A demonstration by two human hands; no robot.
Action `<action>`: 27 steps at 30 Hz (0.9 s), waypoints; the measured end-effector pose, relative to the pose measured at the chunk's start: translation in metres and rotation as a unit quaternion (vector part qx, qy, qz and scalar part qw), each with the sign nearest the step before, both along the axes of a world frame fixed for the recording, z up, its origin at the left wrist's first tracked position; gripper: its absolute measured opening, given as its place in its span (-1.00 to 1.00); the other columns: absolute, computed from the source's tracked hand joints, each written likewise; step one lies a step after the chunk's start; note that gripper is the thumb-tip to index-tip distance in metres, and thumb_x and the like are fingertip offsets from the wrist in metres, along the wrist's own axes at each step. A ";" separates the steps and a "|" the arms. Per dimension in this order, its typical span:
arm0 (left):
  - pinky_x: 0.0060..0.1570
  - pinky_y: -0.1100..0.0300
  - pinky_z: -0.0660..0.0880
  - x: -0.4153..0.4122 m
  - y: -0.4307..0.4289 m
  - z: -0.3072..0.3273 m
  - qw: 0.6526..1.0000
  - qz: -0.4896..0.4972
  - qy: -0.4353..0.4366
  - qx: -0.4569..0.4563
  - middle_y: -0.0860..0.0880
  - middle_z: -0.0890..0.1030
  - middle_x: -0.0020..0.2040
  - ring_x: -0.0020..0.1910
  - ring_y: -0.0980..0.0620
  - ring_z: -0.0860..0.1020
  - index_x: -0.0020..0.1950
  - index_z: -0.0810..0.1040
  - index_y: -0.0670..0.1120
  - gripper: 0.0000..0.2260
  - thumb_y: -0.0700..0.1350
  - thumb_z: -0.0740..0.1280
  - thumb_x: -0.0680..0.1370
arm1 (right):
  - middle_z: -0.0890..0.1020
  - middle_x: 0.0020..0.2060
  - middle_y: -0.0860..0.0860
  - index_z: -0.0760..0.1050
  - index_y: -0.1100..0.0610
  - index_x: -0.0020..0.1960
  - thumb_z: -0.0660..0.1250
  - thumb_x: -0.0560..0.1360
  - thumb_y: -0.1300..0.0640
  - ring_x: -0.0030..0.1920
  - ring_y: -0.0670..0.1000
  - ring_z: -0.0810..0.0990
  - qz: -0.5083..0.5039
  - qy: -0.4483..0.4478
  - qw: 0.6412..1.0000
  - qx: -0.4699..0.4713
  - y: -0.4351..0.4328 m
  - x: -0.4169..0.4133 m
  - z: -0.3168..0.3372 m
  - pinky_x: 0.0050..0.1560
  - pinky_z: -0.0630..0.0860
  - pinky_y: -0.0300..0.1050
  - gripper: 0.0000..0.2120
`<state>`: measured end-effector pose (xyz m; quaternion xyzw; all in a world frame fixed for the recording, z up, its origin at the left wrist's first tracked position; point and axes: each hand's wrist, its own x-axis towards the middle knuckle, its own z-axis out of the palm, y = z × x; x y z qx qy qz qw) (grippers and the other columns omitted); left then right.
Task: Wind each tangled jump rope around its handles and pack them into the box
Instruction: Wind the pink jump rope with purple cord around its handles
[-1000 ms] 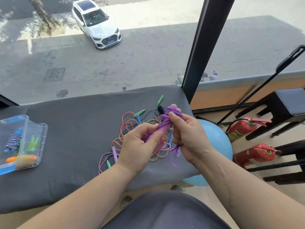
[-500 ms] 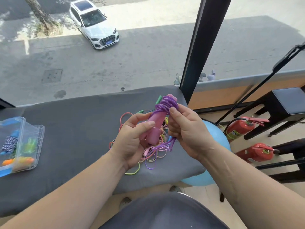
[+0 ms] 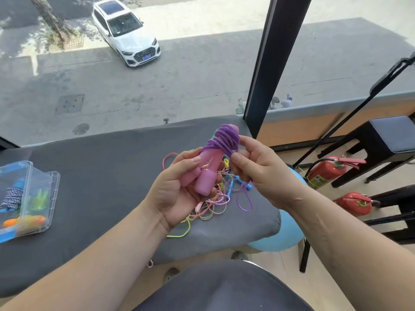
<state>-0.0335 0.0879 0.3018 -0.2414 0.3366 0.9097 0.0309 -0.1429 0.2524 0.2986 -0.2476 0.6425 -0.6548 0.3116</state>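
Just two bare arms here, left forearm and right forearm, ending in the left hand and right hand. The fingernails are trimmed short. A thin line runs along the right forearm. At the bottom there's a smooth dark grey garment.

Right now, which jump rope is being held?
The purple rope wound on pink handles; the other ropes lie tangled on the grey cushion.

Clear box: left part cut off by the frame edge; contents blurred through the plastic
Tangled ropes: largely hidden behind left grip and right grip
Pink handles: near side covered by left grip
Purple cord: stretch between coil and hanging loop hidden behind right grip
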 end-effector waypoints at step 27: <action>-0.33 0.08 0.47 0.016 -0.034 0.007 0.968 -0.223 0.029 -0.106 -0.40 0.62 0.01 -0.28 -0.23 0.60 -0.08 0.63 -0.05 -0.66 -0.10 0.61 0.21 | 0.54 -0.30 -0.15 0.51 -0.13 -0.15 0.33 0.60 0.10 -0.29 -0.24 0.47 0.274 0.277 0.871 0.300 0.011 -0.025 -0.002 -0.18 0.45 -0.37 -0.82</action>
